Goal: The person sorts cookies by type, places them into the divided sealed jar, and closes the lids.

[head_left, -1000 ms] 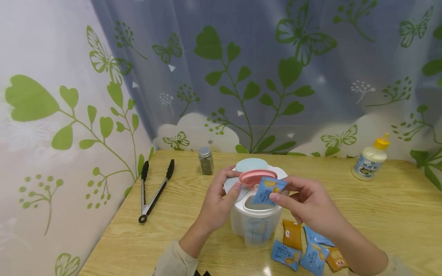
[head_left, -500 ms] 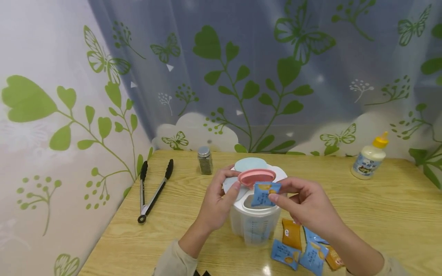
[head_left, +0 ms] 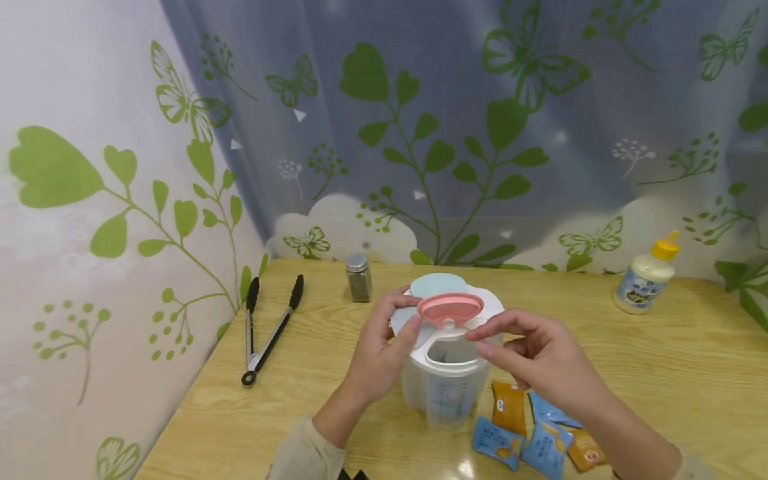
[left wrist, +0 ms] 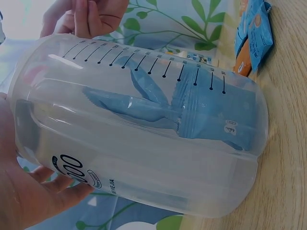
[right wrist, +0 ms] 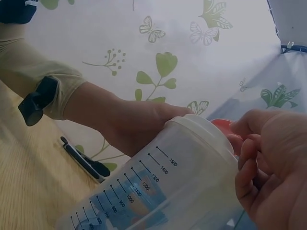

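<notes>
A translucent storage container (head_left: 450, 400) with a white top stands on the table. Its pink flap (head_left: 451, 309) is raised, leaving one opening uncovered. My left hand (head_left: 380, 357) grips the container's upper left side, thumb by the pink flap. At the opening's right edge hovers my right hand (head_left: 543, 353), thumb and forefinger apart with nothing between them. Through the clear wall in the left wrist view, blue snack packets (left wrist: 216, 105) show inside. More blue packets (head_left: 497, 443) and orange packets (head_left: 509, 408) lie on the wood to the right, near my right forearm.
Black-tipped metal tongs (head_left: 264, 347) lie spread at the left of the table (head_left: 204, 427). Behind the container, to the left, is a spice jar (head_left: 359, 280). A yellow-capped squeeze bottle (head_left: 643, 280) stands at the far right, before a patterned curtain (head_left: 444, 220).
The blue packet that my right hand pinched over the opening has left its fingers and gone from above the opening. My left hand keeps its grip on the container.
</notes>
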### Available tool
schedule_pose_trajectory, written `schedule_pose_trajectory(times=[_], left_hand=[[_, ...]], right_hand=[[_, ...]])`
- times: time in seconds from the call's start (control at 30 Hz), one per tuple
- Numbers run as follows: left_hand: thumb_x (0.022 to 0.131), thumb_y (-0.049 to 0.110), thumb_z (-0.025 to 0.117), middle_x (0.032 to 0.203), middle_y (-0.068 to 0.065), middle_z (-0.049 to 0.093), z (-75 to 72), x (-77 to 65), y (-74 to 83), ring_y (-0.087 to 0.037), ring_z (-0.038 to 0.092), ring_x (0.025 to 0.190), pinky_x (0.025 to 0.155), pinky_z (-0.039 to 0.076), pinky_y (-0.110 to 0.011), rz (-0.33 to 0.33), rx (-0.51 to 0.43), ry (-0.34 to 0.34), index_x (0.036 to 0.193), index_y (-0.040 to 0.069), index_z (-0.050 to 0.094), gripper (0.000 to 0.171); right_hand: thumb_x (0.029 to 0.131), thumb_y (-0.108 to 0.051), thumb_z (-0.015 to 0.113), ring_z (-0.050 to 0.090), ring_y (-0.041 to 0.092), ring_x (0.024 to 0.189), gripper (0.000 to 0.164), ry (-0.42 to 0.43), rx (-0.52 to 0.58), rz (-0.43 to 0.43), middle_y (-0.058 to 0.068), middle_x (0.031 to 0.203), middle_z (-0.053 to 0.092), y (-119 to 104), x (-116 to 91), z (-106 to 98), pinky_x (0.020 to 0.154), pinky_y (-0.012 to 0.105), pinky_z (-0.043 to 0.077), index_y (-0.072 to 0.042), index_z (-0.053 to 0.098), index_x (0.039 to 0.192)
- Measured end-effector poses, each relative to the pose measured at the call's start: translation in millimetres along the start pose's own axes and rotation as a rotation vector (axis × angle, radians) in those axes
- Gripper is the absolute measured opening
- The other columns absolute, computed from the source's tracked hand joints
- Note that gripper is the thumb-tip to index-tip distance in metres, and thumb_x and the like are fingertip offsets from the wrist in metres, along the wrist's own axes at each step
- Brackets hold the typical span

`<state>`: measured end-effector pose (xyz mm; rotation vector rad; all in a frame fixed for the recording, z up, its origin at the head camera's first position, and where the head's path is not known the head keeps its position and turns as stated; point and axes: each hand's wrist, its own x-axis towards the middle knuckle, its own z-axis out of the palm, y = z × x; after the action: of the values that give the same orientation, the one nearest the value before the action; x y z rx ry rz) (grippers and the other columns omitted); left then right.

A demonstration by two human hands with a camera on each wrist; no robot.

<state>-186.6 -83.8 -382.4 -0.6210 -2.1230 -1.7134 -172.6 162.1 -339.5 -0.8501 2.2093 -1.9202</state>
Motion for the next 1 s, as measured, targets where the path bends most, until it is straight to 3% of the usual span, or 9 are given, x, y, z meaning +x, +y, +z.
schedule_pose_trajectory(times=[0.17, 0.33, 0.53, 1.0], left_hand=[[0.099, 0.014, 0.055, 0.145, -0.012, 0.049, 0.2, -0.1, -1.0, -0.029, 0.045, 0.139, 0.089, 0.057, -0.030, -0.016, -0.001, -0.004, 0.120, 0.008, 0.059, 0.022], [0.099, 0.016, 0.054, 0.145, -0.011, 0.049, -0.4, -0.3, -1.5, -0.028, 0.045, 0.139, 0.091, 0.056, -0.031, -0.023, 0.015, -0.007, 0.121, 0.010, 0.059, 0.022], [0.099, 0.017, 0.054, 0.144, -0.012, 0.050, -0.4, 0.3, -1.1, -0.028, 0.045, 0.139, 0.093, 0.055, -0.033, -0.017, 0.021, -0.006, 0.120, 0.010, 0.060, 0.022], [0.099, 0.013, 0.055, 0.143, -0.014, 0.050, 0.2, 0.1, -0.2, -0.030, 0.046, 0.137, 0.089, 0.058, -0.030, 0.006, -0.022, -0.004, 0.119, 0.007, 0.060, 0.021]], right_hand=[[0.096, 0.002, 0.061, 0.031, 0.024, 0.046, 0.020, -0.037, 0.054, -0.017, -0.007, 0.111, 0.073, 3, -3, -11, 0.037, 0.038, 0.027, -0.005, 0.065, 0.114], [0.095, 0.006, 0.060, 0.032, 0.024, 0.048, 0.025, 0.023, 0.052, -0.024, -0.010, 0.102, 0.071, 8, -10, -24, 0.040, 0.038, 0.028, -0.006, 0.066, 0.116], [0.094, 0.012, 0.056, 0.034, 0.023, 0.049, 0.030, 0.062, 0.060, -0.057, -0.008, 0.108, 0.069, 18, -19, -38, 0.043, 0.036, 0.033, -0.004, 0.065, 0.117], [0.095, 0.010, 0.055, 0.031, 0.027, 0.050, 0.030, 0.030, 0.013, 0.039, -0.008, 0.117, 0.070, 45, -35, -63, 0.044, 0.036, 0.035, -0.007, 0.064, 0.119]])
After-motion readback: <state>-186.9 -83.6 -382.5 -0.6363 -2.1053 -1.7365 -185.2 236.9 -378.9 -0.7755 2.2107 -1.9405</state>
